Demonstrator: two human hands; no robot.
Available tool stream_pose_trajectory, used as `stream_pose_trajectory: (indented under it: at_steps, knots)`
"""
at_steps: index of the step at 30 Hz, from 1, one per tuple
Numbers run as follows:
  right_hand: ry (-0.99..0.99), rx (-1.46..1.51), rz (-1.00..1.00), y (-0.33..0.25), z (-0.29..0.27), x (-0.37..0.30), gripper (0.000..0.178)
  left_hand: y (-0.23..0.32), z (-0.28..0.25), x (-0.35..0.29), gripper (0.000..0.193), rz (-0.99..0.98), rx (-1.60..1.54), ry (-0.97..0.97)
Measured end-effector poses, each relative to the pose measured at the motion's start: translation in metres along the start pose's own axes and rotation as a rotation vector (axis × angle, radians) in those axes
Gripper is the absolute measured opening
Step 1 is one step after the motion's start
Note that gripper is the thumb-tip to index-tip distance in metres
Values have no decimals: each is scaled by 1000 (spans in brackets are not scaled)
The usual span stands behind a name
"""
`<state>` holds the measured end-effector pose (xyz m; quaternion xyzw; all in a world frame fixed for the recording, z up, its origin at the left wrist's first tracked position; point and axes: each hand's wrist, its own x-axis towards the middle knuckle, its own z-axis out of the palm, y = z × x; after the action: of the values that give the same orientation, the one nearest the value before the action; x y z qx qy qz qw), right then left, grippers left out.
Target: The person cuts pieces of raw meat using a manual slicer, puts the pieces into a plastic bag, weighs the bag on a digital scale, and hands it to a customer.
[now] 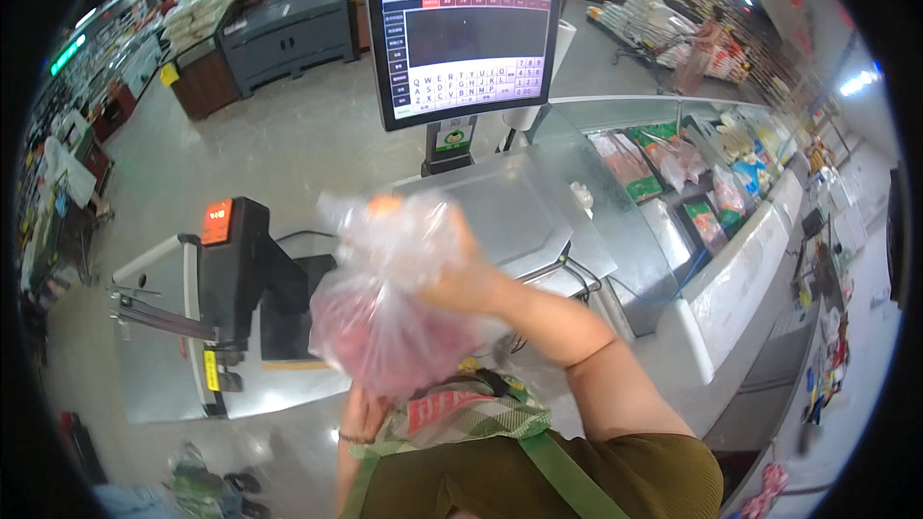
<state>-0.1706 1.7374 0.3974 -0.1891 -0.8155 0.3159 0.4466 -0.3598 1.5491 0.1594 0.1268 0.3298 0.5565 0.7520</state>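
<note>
A clear plastic bag (394, 332) with pinkish-red contents, which look like raw meat, hangs in front of me over the counter. My right hand (461, 274) is closed around its gathered neck, and the loose top of the bag bunches up above the fist. Below the bag, close to my apron (461, 413), is my left hand (365, 413). Its fingers are mostly hidden behind the bag, so I cannot make out whether they hold anything. Beyond the bag lies the flat metal platform of a weighing scale (510, 207), with its lit screen (468, 48) standing upright behind.
Left of the bag stands a black machine (236, 259) with a red label. A glass-sided display case (663, 173) with several packed bags is on the right, beside a white ledge (750, 269). Cables (582, 274) run along the scale's near edge. A person (702, 48) stands far back right.
</note>
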Motion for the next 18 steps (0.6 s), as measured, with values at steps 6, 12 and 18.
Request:
stream_pose_trajectory:
  at_steps: [6, 12, 18]
  knots:
    - [167, -16, -28, 66, -124, 35, 30, -20, 119, 116, 36, 119, -112, -196]
    - [57, -285, 140, 153, -185, 1, 30, -26, 142, 198, 34, -54, -54, -9]
    - [-161, -246, 387, 211, -193, -77, 37, -15, 144, 162, 42, -23, 188, 13]
